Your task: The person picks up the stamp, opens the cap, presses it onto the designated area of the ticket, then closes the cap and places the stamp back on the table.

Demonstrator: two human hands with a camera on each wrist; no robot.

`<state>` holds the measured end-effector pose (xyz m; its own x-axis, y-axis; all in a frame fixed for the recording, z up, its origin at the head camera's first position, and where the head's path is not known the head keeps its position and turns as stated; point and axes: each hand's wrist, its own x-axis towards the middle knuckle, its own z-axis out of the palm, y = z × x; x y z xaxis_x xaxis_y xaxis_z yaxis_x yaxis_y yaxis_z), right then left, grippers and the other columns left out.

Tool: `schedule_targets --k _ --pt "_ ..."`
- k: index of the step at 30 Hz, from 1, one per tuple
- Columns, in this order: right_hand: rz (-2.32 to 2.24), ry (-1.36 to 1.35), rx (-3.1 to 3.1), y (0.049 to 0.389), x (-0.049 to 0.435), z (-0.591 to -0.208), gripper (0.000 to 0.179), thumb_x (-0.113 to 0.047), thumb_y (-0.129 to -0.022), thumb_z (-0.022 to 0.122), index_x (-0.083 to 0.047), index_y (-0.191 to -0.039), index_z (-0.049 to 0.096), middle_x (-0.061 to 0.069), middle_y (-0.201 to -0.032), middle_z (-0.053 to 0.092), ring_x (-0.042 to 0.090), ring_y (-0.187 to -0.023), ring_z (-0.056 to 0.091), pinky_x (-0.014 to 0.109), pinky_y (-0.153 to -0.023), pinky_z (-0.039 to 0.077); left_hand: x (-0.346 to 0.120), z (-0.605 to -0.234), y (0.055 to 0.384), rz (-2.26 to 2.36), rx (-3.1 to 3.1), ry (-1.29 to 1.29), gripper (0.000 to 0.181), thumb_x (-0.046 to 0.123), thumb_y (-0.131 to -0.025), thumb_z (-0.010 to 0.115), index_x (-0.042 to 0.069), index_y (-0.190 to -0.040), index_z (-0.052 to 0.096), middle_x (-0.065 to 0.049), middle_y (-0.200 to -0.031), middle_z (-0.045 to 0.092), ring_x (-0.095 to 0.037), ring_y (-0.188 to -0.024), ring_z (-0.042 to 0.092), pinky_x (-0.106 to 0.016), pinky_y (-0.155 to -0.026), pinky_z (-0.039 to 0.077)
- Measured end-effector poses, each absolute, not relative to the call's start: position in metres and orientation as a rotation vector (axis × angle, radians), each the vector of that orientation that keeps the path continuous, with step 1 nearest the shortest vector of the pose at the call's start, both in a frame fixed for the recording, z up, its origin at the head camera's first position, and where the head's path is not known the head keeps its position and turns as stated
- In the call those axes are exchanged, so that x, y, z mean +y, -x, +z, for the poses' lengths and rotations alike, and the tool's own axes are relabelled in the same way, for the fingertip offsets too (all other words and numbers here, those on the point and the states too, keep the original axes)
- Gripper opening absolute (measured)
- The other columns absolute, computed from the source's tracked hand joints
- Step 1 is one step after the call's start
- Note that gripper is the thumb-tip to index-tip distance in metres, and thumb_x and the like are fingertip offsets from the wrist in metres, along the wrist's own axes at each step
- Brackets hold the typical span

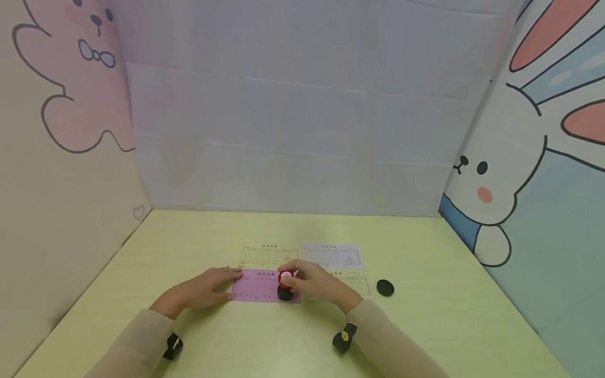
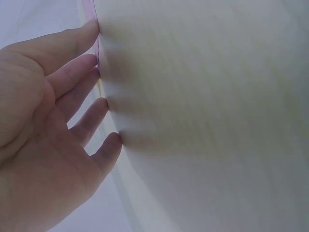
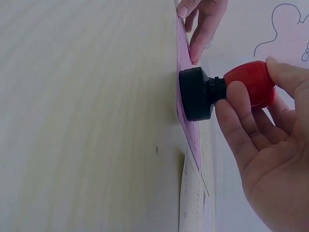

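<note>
A pink printed form (image 1: 255, 287) lies flat on the table. At its left edge my left hand (image 1: 207, 287) rests with its fingers spread and fairly straight, the tips touching down, as the left wrist view also shows. My right hand (image 1: 317, 281) grips the red handle of a round stamp (image 3: 195, 94), fingers and thumb curled around it. The stamp's black base stands upright on the right part of the pink form, and its underside is hidden. Partly covered by my right hand is a pale yellow form (image 1: 357, 283) on the right.
Behind the pink form lie another yellow form (image 1: 257, 256) and a white form (image 1: 333, 255), both with printed grids. A round black cap (image 1: 385, 287) sits to the right of the papers. A white sheet (image 1: 302, 131) hangs beyond the table's back edge, with cartoon-printed walls either side.
</note>
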<state>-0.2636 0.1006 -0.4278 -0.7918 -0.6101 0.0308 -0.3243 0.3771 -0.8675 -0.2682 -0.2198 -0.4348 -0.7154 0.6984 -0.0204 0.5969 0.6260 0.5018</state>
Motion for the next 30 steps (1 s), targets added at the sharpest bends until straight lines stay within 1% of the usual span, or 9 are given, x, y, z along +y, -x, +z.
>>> schedule_targets --k 5,12,19,25,30 --pt "-1.378 0.827 2.351 0.263 0.1005 -0.4277 0.038 -0.027 -0.103 0.059 -0.002 -0.132 0.06 0.001 -0.106 0.06 0.018 -0.083 0.065 0.038 -0.075 0.058 -0.2203 -0.4355 0.2697 0.692 2.635 -1.08 0.055 0.019 -0.098 0.066 -0.01 -0.142 0.048 -0.028 -0.149 0.043 -0.053 -0.137 0.035 -0.065 -0.109 0.029" --pt "-1.385 0.835 2.342 0.2627 0.1007 -0.4276 0.038 -0.026 -0.103 0.059 -0.001 -0.132 0.06 0.003 -0.106 0.06 0.016 -0.083 0.064 0.037 -0.075 0.058 -0.219 -0.4333 0.2682 0.694 2.632 -1.067 0.055 0.017 -0.098 0.065 -0.01 -0.142 0.048 -0.028 -0.149 0.043 -0.053 -0.137 0.035 -0.065 -0.109 0.029" --pt "-1.364 0.854 2.343 0.2637 0.1015 -0.4261 0.037 -0.026 -0.104 0.058 -0.002 -0.132 0.06 0.002 -0.105 0.06 0.018 -0.083 0.064 0.032 -0.074 0.057 -0.2191 -0.4328 0.2682 0.695 2.635 -1.078 0.054 0.016 -0.097 0.065 -0.011 -0.141 0.048 -0.029 -0.148 0.043 -0.054 -0.137 0.035 -0.065 -0.109 0.029" --pt "-1.359 0.864 2.345 0.2641 0.1014 -0.4261 0.038 -0.026 -0.104 0.058 -0.001 -0.132 0.06 0.002 -0.106 0.061 0.016 -0.082 0.064 0.031 -0.072 0.056 -0.2193 -0.4318 0.2667 0.706 2.634 -1.076 0.055 0.017 -0.097 0.066 -0.011 -0.141 0.048 -0.029 -0.148 0.043 -0.054 -0.136 0.035 -0.066 -0.11 0.028" --pt "-1.351 0.853 2.352 0.2638 0.1013 -0.4259 0.036 -0.025 -0.104 0.058 -0.001 -0.131 0.06 0.002 -0.105 0.06 0.013 -0.081 0.063 0.034 -0.073 0.057 -0.2189 -0.4309 0.2657 0.706 2.633 -1.077 0.055 0.016 -0.097 0.066 -0.011 -0.141 0.048 -0.03 -0.148 0.043 -0.054 -0.136 0.035 -0.065 -0.11 0.028"
